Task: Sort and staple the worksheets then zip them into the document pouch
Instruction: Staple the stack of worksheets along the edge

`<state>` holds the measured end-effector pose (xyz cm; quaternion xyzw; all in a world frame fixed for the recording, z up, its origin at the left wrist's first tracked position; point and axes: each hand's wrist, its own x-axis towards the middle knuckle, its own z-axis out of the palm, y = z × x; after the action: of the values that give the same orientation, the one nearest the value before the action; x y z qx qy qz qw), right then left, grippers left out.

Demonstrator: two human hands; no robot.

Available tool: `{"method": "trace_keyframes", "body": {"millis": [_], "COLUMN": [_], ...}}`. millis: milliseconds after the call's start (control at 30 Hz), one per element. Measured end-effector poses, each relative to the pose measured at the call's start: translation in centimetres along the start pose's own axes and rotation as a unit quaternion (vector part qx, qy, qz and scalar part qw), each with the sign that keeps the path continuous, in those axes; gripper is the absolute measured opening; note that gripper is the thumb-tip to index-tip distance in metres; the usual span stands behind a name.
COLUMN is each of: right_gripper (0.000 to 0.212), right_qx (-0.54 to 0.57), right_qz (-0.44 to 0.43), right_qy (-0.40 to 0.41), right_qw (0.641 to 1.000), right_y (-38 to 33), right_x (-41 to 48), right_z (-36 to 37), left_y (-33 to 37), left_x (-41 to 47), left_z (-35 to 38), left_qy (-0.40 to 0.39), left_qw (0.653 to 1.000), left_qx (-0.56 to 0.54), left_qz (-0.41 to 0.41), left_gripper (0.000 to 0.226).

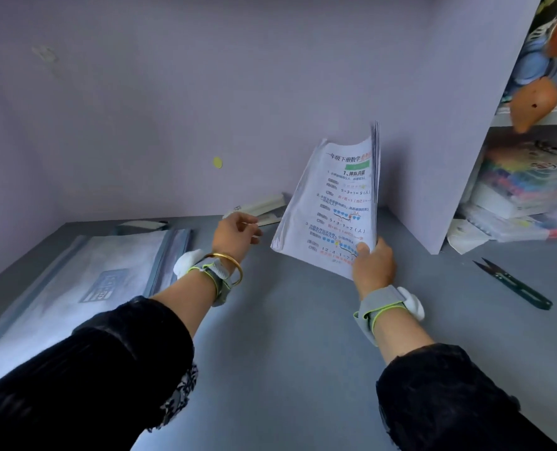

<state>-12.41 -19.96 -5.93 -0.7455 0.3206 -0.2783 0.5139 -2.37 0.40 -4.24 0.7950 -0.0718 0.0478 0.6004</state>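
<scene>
A stack of printed worksheets (335, 203) stands upright above the grey desk, pinched at its lower right corner by my right hand (373, 262). Just left of the stack's bottom edge, my left hand (236, 231) hovers with fingers loosely curled, holding nothing. A white stapler (260, 206) lies against the back wall, right behind that hand. The blue-edged translucent document pouch (85, 281) lies flat on the desk at the left, partly under my left sleeve.
Small dark thread snips (514, 284) lie on the desk at the right. A lilac divider panel (449, 157) separates the desk from shelves with stacked books and boxes (524, 190). The lilac wall stands close behind.
</scene>
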Motion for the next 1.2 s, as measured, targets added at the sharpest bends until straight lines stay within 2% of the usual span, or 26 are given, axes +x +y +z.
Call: {"method": "trace_keyframes", "body": {"millis": [133,267,367,467,567,633,733,1000,1200], "right_gripper": [0.023,0.024,0.024,0.022,0.022,0.023,0.023,0.023,0.029], "right_qx": [-0.017,-0.028,-0.038,-0.036,-0.033,-0.032,-0.027,-0.014,-0.020], "right_qz": [-0.007,-0.009,-0.016,-0.018,-0.021,-0.023,-0.027,-0.028,-0.042], "right_qy": [-0.008,-0.019,-0.020,-0.021,-0.023,-0.023,-0.026,-0.037,-0.057], "right_qw": [1.000,0.999,0.999,0.999,0.999,0.999,0.999,0.999,0.997], "right_y": [0.5,1.0,1.1,1.4,1.6,1.6,1.5,1.2,0.6], "right_x": [1.0,2.4,3.0,3.6,3.6,3.6,3.7,3.1,1.7], "right_z": [0.4,0.9,0.7,0.9,1.1,1.2,1.3,0.7,-0.3], "left_y": [-1.3,-1.8,-1.6,-2.0,-1.9,-1.6,-1.3,-0.5,-0.7], "left_x": [3.3,6.4,8.1,9.6,10.2,10.2,9.6,5.4,0.8], "left_z": [0.2,0.7,1.7,2.7,2.9,3.1,3.0,1.4,-0.7], "left_qy": [0.028,0.045,0.025,0.005,0.017,0.013,0.010,-0.004,-0.013], "left_qw": [0.982,0.918,0.886,0.878,0.861,0.854,0.858,0.868,0.865], "left_qx": [0.172,0.374,0.450,0.477,0.509,0.520,0.513,0.495,0.497], "left_qz": [0.068,0.128,0.105,0.046,0.019,0.013,0.019,0.047,0.074], "left_gripper": [0.021,0.043,0.052,0.052,0.057,0.051,0.045,0.050,0.039]}}
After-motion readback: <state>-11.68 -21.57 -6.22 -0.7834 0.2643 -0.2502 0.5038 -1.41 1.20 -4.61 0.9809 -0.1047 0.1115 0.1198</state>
